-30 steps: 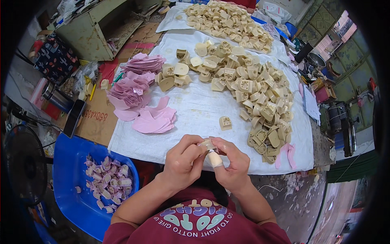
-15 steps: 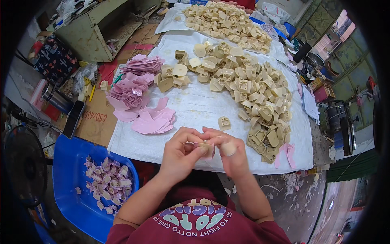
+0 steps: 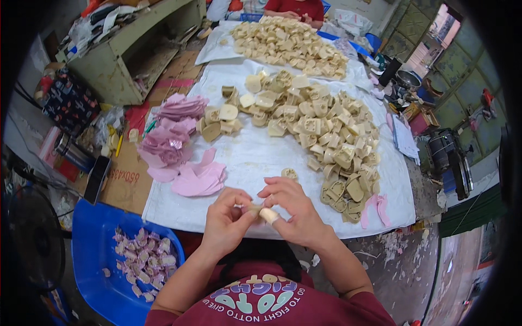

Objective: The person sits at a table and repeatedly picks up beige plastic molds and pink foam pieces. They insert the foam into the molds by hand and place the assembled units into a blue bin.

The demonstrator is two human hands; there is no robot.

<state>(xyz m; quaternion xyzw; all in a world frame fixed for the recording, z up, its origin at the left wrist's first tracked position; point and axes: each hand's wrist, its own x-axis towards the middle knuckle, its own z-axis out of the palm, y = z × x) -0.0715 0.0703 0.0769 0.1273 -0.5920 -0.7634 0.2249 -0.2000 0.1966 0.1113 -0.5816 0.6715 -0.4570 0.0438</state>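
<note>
In front of my chest, my left hand is closed, thumb and fingertips pinching a small beige moulded piece that looks like a shoe heel. Fingers cover most of it, so any pink covering on it cannot be made out. My right hand is beside it with fingers spread. Its thumb, wrapped in pale tape, points at the piece and seems to touch it. One loose beige heel lies just beyond my right fingers. Pink cut sheets are stacked beyond my left hand.
Many beige heels cover the right of the white cloth. Two pink strips lie near its right edge. At lower left, a blue basin holds pink-covered pieces. Another person sits beyond the far pile.
Both hands have shifted slightly left and down. My right fingers have come off the heel and spread; the pink bit seen at it earlier no longer shows. The view has tilted up.
</note>
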